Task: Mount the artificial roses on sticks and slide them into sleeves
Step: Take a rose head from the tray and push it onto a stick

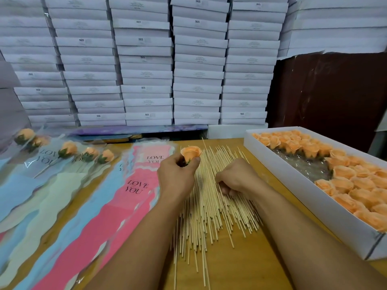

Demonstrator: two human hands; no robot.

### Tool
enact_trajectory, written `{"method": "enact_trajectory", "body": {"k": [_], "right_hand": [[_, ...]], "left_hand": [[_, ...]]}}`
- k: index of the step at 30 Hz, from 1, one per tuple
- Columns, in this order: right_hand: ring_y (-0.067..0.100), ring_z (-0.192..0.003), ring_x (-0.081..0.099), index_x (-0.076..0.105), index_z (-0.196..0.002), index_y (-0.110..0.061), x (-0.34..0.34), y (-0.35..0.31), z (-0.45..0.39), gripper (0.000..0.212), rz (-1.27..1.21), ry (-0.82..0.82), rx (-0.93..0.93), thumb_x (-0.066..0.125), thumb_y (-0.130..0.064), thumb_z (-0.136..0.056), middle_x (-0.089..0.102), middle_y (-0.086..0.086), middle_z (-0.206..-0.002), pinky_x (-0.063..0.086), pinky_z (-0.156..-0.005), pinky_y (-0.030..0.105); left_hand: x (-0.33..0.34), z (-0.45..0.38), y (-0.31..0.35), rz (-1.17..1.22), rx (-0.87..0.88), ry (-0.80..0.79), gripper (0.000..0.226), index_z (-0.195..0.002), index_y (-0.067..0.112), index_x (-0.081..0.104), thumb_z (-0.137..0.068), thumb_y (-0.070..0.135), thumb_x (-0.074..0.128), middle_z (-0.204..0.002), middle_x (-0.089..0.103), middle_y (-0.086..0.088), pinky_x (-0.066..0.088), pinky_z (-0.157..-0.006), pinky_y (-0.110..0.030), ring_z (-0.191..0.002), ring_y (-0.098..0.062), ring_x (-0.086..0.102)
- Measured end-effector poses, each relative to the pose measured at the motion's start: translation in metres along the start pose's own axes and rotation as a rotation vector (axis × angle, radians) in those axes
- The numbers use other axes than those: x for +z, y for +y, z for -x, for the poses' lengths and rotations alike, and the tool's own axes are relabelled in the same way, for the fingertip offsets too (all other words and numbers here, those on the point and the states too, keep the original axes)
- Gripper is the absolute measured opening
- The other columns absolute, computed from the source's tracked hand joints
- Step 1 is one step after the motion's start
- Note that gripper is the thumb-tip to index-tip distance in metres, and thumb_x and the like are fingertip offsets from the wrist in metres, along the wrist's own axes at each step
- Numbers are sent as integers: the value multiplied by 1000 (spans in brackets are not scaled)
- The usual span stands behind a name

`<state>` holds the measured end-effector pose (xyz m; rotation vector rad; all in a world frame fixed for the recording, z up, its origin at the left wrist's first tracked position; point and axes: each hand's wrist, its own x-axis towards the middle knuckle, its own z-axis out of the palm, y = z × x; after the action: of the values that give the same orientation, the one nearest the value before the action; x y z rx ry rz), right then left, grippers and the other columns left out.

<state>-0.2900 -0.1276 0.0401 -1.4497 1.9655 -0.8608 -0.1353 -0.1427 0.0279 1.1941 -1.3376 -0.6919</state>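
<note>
Left hand [178,174]: grips rose [191,152] by its base, bloom up, ready for mounting.
Right hand [234,178]: fingers curled onto sticks [209,206], apparently picking one.

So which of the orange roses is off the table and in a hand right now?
The rose gripped at its green base by the left hand, raised over the sticks. The others sit in the white box or in sleeves.

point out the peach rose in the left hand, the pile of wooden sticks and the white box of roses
peach artificial rose [191,151]: head view, on its petals
pile of thin wooden sticks [206,208]: head view, mid-pile
white cardboard box of peach roses [303,191]: head view, on its near wall
</note>
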Motion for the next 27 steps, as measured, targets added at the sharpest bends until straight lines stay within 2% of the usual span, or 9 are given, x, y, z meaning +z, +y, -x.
{"method": "enact_trajectory", "body": {"k": [4,8,11,13,16,21,24,26,27], "right_hand": [[12,-36,47,66,-66,-3,-3,-3,5,19,-300,-16,0,65,-6,-85,62,8,-53,39,-37,21],[10,-36,42,60,-92,-9,-7,-9,16,19,-551,-227,-13,48,3,-85,61,9,-57,28,-31,18],[12,-35,36,55,-112,-16,-8,-11,23,30,-574,-317,-69,42,-2,-88,57,7,-51,22,-30,17],[12,-32,33,55,-107,-20,-7,-14,30,14,-512,-321,-123,43,-16,-100,53,5,-48,20,-32,15],[12,-32,36,55,-103,-20,-4,-18,38,15,-498,-358,-222,41,-25,-106,55,5,-49,23,-31,16],[12,-42,47,61,-79,-4,-3,-25,48,19,-654,-510,-221,45,0,-88,61,9,-61,33,-31,19],[11,-36,44,62,-100,0,-8,-23,49,29,-605,-667,-193,49,1,-75,59,11,-58,32,-28,19],[12,-34,43,56,-117,-6,-10,-21,49,42,-538,-714,-191,45,-1,-76,58,13,-56,30,-28,19],[11,-33,42,55,-119,-10,-10,-21,49,37,-497,-713,-201,43,-4,-85,57,12,-55,29,-28,18]], "left_hand": [[-2,2,5,82,-69,-4,18,-75,16,71,-84,31,75,-67,67,0,54,-68,-42,-64,-18,61],[-9,-6,12,404,-218,18,14,-80,7,71,-88,19,72,-70,62,-3,52,-57,-28,-65,-17,56],[-14,-9,19,731,-379,-13,14,-89,2,66,-93,15,66,-74,60,-9,49,-51,-22,-61,-15,54],[-16,-8,23,903,-467,-61,17,-96,-1,63,-94,16,62,-77,60,-12,49,-51,-22,-60,-15,54],[-19,-10,24,1065,-529,-133,22,-107,1,59,-95,20,59,-81,57,-13,48,-54,-23,-64,-16,52],[-28,-13,23,1241,-531,-247,32,-105,6,62,-80,26,67,-109,65,-20,50,-85,-34,-98,-30,63],[-31,-13,22,1325,-532,-347,34,-102,11,61,-74,27,70,-131,59,-26,42,-105,-48,-120,-41,59],[-31,-13,22,1335,-539,-374,35,-105,12,61,-76,27,70,-132,57,-27,40,-106,-55,-120,-45,58],[-31,-13,22,1330,-543,-378,37,-109,11,60,-76,26,69,-128,59,-27,42,-104,-56,-118,-46,59]]}}
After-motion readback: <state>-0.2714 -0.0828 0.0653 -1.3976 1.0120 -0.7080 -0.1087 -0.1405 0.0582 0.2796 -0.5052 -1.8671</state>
